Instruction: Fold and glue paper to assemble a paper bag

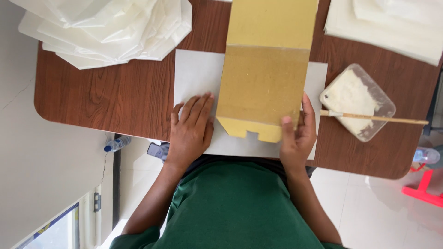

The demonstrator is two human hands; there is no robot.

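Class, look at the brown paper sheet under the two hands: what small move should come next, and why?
Probably the right hand should fold the notched bottom flap up. It already pinches that edge of the brown paper, while the left hand lies flat on the white sheet beside it.

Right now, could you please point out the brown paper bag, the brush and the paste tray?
brown paper bag (263,87), head view, middle panel.
brush (383,118), head view, wooden handle.
paste tray (386,103), head view, clear rim.
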